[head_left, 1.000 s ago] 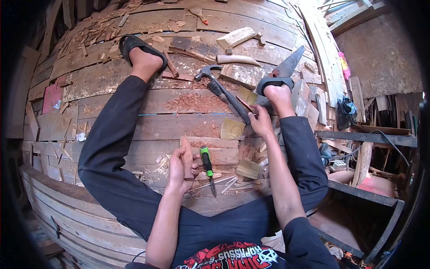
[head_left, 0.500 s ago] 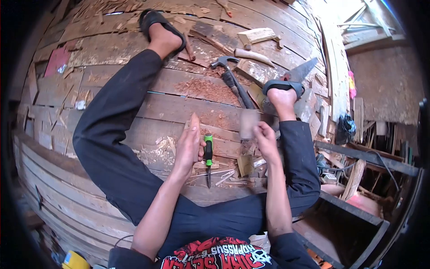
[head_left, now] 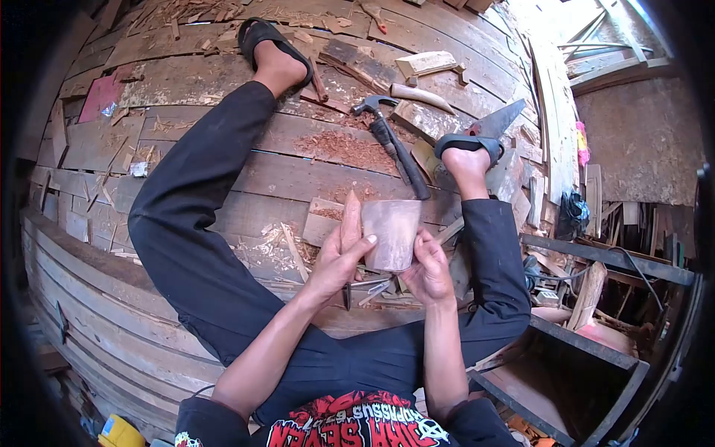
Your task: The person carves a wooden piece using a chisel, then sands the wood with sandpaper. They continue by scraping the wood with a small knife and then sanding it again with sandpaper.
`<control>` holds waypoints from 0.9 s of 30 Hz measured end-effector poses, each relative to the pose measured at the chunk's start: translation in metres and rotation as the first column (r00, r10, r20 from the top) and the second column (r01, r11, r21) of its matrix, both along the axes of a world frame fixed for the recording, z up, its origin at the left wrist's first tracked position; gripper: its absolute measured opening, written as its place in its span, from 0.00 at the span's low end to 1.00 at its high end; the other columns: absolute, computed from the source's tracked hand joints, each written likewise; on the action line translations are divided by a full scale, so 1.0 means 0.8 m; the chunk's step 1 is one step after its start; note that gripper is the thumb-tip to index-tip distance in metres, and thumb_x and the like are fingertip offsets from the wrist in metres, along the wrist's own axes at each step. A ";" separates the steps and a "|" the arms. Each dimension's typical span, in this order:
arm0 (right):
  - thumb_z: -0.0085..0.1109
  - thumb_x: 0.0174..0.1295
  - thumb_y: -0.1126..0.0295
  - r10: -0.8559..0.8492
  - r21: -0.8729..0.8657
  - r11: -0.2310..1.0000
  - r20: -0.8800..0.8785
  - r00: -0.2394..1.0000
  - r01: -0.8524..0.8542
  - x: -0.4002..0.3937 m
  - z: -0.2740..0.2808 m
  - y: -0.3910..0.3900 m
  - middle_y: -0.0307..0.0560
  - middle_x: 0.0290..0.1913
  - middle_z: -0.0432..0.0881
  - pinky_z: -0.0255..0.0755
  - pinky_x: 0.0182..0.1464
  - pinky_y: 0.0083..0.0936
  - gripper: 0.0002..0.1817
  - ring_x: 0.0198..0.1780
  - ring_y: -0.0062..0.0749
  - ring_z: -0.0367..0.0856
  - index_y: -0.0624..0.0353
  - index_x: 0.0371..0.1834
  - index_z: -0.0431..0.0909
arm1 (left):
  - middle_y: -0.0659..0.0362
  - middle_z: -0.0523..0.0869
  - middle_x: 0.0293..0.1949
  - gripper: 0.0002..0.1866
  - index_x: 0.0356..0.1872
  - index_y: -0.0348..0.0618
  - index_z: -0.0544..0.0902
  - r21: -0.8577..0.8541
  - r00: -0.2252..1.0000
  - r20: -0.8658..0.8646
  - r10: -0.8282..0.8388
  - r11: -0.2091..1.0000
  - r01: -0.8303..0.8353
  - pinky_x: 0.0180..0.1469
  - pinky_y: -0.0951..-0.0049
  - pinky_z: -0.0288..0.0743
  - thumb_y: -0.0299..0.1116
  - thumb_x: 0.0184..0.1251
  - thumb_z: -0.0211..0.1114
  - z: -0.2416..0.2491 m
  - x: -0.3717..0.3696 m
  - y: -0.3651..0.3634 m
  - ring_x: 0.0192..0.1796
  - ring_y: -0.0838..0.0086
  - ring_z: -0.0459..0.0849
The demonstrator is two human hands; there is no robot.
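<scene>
A pointed reddish wooden piece stands upright in my left hand, whose fingers are closed round it. The left thumb also presses on the edge of a pale, flat, cup-shaped piece. My right hand grips that pale piece at its lower right side. Below my left hand the dark blade of the screwdriver shows; its green handle is hidden behind the hand. Past the pale piece, a hammer lies on the plank floor.
A handsaw lies beside the right sandal. Wood blocks, a curved light piece and reddish shavings are on the floor. A dark-framed box stands at the lower right; a yellow object is at the lower left.
The two hands have come together. The pale piece has moved left and down from beyond my right hand, to between both hands. My left hand now covers the screwdriver's handle.
</scene>
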State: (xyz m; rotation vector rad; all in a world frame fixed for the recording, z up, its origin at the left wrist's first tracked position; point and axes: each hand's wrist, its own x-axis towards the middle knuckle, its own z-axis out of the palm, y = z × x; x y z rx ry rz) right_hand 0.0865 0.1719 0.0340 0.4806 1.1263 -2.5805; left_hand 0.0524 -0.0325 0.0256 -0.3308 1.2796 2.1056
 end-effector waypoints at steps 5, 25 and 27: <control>0.53 0.84 0.62 0.019 0.006 1.000 0.139 0.990 -0.021 0.013 -0.010 -0.008 0.47 0.63 0.84 0.84 0.58 0.35 0.21 0.59 0.31 0.87 0.61 0.72 0.69 | 0.62 0.89 0.51 0.24 0.65 0.39 0.78 0.170 0.985 -0.068 0.156 0.975 -0.142 0.42 0.78 0.84 0.35 0.74 0.75 -0.016 0.000 0.007 0.47 0.82 0.87; 0.62 0.79 0.67 0.004 0.423 0.905 0.063 0.998 -0.031 0.016 0.041 -0.015 0.46 0.43 0.90 0.90 0.36 0.23 0.18 0.33 0.22 0.89 0.68 0.63 0.75 | 0.56 0.89 0.50 0.20 0.64 0.32 0.78 -0.100 0.969 -0.122 0.213 0.969 -0.226 0.56 0.72 0.82 0.34 0.81 0.68 -0.019 -0.009 0.006 0.53 0.76 0.87; 0.62 0.79 0.68 0.029 0.370 0.928 0.022 0.999 -0.035 0.019 0.047 -0.017 0.48 0.46 0.90 0.91 0.40 0.25 0.21 0.36 0.26 0.91 0.70 0.67 0.74 | 0.58 0.88 0.48 0.19 0.62 0.33 0.79 -0.112 0.976 -0.072 0.205 0.971 -0.212 0.52 0.74 0.82 0.36 0.81 0.68 -0.022 -0.006 0.007 0.50 0.78 0.86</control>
